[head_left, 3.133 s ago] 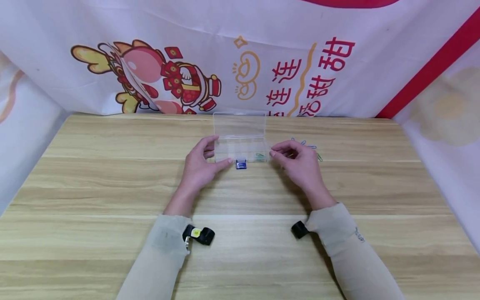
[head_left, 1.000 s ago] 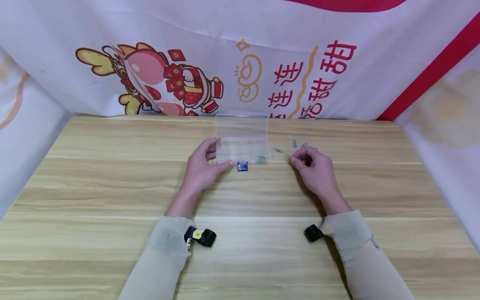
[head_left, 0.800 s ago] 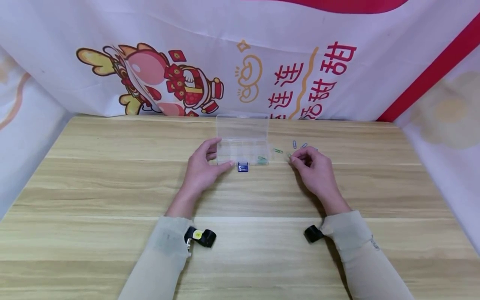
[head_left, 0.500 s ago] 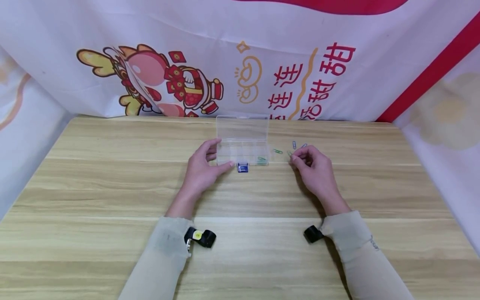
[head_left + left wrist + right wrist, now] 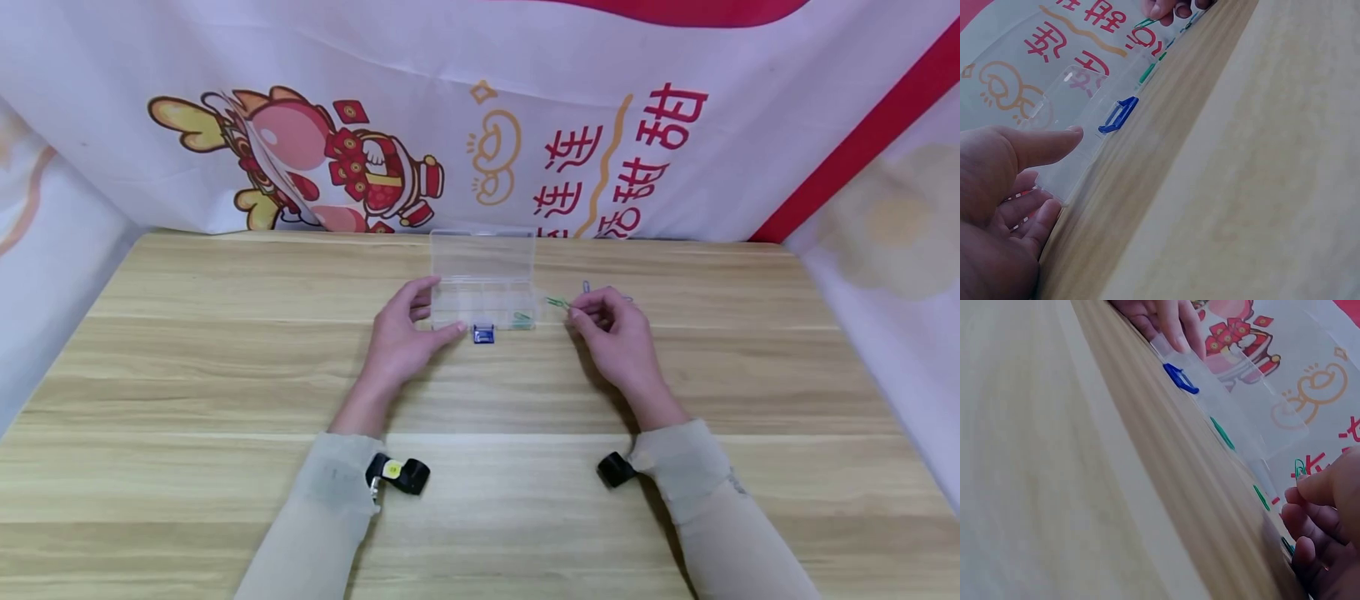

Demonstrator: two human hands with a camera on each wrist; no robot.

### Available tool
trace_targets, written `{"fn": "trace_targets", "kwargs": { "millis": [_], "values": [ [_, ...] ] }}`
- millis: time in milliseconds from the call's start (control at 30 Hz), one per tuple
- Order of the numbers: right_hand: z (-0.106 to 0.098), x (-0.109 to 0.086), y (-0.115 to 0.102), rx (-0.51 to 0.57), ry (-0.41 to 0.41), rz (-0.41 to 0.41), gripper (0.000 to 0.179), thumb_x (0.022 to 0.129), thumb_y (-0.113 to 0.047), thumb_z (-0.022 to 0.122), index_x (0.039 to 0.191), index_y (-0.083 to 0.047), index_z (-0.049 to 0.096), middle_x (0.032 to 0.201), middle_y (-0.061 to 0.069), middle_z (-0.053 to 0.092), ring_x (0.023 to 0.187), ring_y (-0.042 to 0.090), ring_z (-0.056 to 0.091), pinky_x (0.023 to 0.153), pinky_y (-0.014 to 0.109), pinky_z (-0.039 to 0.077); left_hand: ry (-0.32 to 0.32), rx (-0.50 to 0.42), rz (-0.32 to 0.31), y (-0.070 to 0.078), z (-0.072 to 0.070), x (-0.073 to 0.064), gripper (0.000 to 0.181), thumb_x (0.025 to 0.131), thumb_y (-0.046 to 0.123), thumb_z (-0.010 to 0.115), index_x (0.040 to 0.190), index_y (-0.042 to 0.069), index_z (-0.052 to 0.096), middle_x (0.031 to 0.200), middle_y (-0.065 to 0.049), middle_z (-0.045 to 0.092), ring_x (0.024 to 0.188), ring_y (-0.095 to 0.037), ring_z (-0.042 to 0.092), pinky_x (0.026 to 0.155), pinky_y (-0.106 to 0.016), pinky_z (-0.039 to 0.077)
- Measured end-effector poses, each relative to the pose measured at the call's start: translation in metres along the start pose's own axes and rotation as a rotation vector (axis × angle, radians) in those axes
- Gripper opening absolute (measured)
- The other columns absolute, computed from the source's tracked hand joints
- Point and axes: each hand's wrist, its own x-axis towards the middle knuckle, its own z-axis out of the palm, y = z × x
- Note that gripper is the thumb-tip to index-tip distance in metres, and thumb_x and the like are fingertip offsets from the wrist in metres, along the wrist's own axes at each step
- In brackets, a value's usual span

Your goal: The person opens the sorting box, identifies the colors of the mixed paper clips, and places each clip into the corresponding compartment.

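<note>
A clear compartment box (image 5: 483, 300) stands with its lid (image 5: 482, 255) raised and its blue latch (image 5: 483, 334) at the front. My left hand (image 5: 405, 333) grips the box's left end, thumb on the front edge and fingers round the side. Green paper clips (image 5: 522, 319) lie in the front right compartment. To the right of the box, my right hand (image 5: 615, 337) pinches a green paper clip (image 5: 1299, 469) between thumb and fingertip, lifted above the table. Another green paper clip (image 5: 1261, 497) lies on the table between box and hand.
Blue paper clips, one of them (image 5: 587, 287) beside my right fingers, lie partly hidden behind that hand on the wooden table (image 5: 480, 517). A white printed cloth (image 5: 480, 50) hangs along the back edge, close behind the raised lid.
My right hand first moved right from the box to the loose clips, then took up a green paper clip and shifted slightly back left. My left hand stays on the box.
</note>
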Motion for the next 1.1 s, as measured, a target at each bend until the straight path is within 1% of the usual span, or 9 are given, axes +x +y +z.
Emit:
{"fn": "trace_targets", "kwargs": {
  "millis": [200,400,633,1100],
  "values": [
    [0.016,0.001,-0.010,0.039,-0.031,-0.017,0.014,0.106,-0.018,0.069,0.116,-0.008,0.071,0.112,0.011,0.072,0.099,0.021,0.061,0.086,0.029,0.051,0.002,0.000,-0.004,-0.001,-0.001,0.000,0.080,0.090,0.020,0.089,0.160,0.025,0.049,0.158,-0.011,0.055,0.145,-0.031,0.055,0.122,-0.045,0.050],
    [0.028,0.001,-0.017,0.040,-0.066,-0.017,0.015,0.106,-0.021,0.069,0.116,-0.011,0.072,0.113,0.009,0.070,0.101,0.022,0.060,0.089,0.033,0.051,-0.001,-0.001,0.003,-0.002,0.000,0.000,0.081,0.090,0.020,0.090,0.160,0.025,0.050,0.158,-0.011,0.055,0.144,-0.031,0.056,0.122,-0.045,0.050],
    [0.031,0.002,-0.018,0.036,-0.061,-0.005,0.014,0.106,-0.022,0.070,0.116,-0.012,0.072,0.113,0.008,0.070,0.102,0.023,0.060,0.089,0.035,0.051,0.003,0.011,0.011,-0.002,0.000,0.001,0.080,0.090,0.022,0.089,0.160,0.026,0.050,0.157,-0.010,0.056,0.144,-0.030,0.056,0.121,-0.045,0.051],
    [0.031,0.001,-0.018,0.008,-0.072,0.006,0.014,0.105,-0.022,0.072,0.115,-0.013,0.074,0.112,0.009,0.071,0.102,0.022,0.061,0.091,0.033,0.052,0.005,0.008,0.013,-0.002,0.000,0.001,0.080,0.090,0.021,0.089,0.160,0.025,0.050,0.156,-0.011,0.056,0.143,-0.030,0.056,0.121,-0.044,0.051]
  ]
}}
